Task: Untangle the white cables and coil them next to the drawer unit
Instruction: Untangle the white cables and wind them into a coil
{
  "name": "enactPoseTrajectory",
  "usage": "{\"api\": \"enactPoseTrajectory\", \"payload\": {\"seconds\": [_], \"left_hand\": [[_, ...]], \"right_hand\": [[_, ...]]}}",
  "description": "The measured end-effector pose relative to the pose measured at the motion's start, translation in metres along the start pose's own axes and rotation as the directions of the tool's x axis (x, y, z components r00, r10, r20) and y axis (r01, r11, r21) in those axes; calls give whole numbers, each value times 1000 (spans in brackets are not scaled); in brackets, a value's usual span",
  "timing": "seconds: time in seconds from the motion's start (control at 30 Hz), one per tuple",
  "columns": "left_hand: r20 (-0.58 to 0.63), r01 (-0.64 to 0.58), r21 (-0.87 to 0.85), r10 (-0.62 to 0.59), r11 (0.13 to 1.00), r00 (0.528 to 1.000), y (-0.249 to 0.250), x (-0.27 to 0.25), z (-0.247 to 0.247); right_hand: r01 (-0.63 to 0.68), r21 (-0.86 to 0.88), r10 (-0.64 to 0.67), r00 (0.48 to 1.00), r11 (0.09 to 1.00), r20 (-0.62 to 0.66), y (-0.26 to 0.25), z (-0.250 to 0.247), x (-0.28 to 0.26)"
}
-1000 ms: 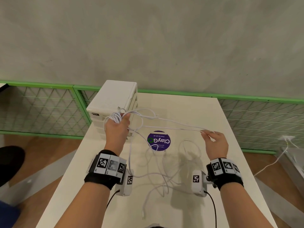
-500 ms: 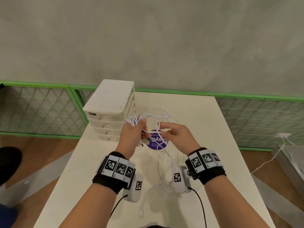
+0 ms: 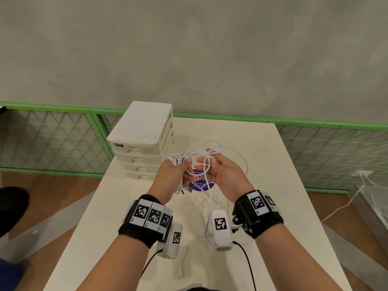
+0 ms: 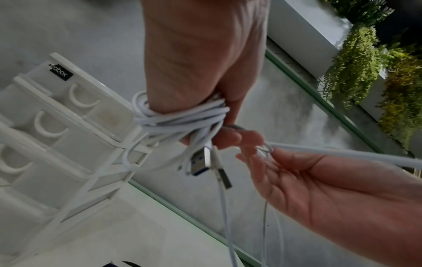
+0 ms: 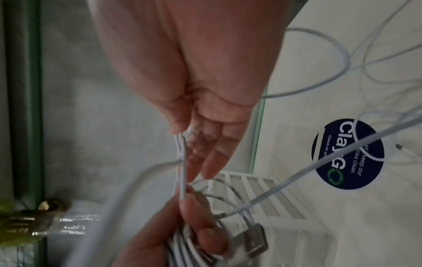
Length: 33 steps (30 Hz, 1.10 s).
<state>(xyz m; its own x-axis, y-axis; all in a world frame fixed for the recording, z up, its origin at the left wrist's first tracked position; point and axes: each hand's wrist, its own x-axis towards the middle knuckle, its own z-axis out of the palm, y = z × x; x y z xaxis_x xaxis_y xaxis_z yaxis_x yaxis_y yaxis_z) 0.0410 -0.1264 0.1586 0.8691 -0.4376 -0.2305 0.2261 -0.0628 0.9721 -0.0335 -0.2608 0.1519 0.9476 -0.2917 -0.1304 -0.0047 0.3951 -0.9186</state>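
White cables, thin, smooth and round in section, are gathered in a bundle of loops in the left hand, held above the table just in front of the drawer unit. The left hand's fingers are curled round the wound loops, and metal USB plugs hang from the bundle below the fist. The right hand, palm turned inward beside the left, pinches a strand between thumb and fingertips with the other fingers loosely extended; that strand runs straight down to the left hand's thumb. More slack cable trails from both hands onto the pale, matte tabletop in front of the drawer unit, crossing a round dark-blue sticker with white lettering. The drawer unit is a boxy stack of white plastic drawers with curved handles, standing at the table's far left corner.
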Motion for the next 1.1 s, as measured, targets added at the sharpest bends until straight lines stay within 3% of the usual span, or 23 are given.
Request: {"api": "enactPoseTrajectory", "payload": {"seconds": [0.1, 0.2, 0.43, 0.53, 0.67, 0.73, 0.77, 0.87, 0.97, 1.03, 1.1], "left_hand": [[9, -26, 9, 26, 1000, 1000, 1, -1, 1], [-19, -75, -1, 75, 997, 997, 2, 2, -4], [-247, -146, -44, 130, 988, 960, 8, 16, -47], [-304, -161, -79, 130, 984, 944, 11, 18, -61], [-347, -186, -74, 149, 980, 926, 12, 16, -70], [-371, -195, -81, 152, 978, 916, 12, 16, -74], [-367, -195, -73, 156, 978, 917, 12, 16, -74], [-321, -186, -5, 174, 983, 931, 11, 17, -62], [-275, -175, -33, 160, 984, 948, 10, 16, -38], [-254, -154, -44, 138, 987, 957, 9, 15, -26], [-226, -129, -31, 119, 991, 967, 7, 13, -16]], "right_hand": [[-21, 33, 23, 998, 999, -52, -1, -4, 1], [-34, -42, 29, 995, 999, -100, 0, -8, 1], [-70, -92, 44, 965, 993, -260, 5, -36, -1], [-110, -61, 72, 895, 992, -440, 14, -65, 0], [-155, 72, 162, 725, 985, -669, 32, -112, 1], [-146, 161, 217, 650, 976, -728, 38, -135, 0], [-148, 186, 238, 639, 971, -732, 40, -144, -1], [-222, 82, 216, 690, 972, -691, 44, -144, -1], [-332, -214, 131, 767, 919, -628, 43, -113, 3], [-221, -485, -65, 860, 846, -506, 35, -86, 8], [-30, -696, -233, 931, 718, -280, 22, -57, 7]]}}
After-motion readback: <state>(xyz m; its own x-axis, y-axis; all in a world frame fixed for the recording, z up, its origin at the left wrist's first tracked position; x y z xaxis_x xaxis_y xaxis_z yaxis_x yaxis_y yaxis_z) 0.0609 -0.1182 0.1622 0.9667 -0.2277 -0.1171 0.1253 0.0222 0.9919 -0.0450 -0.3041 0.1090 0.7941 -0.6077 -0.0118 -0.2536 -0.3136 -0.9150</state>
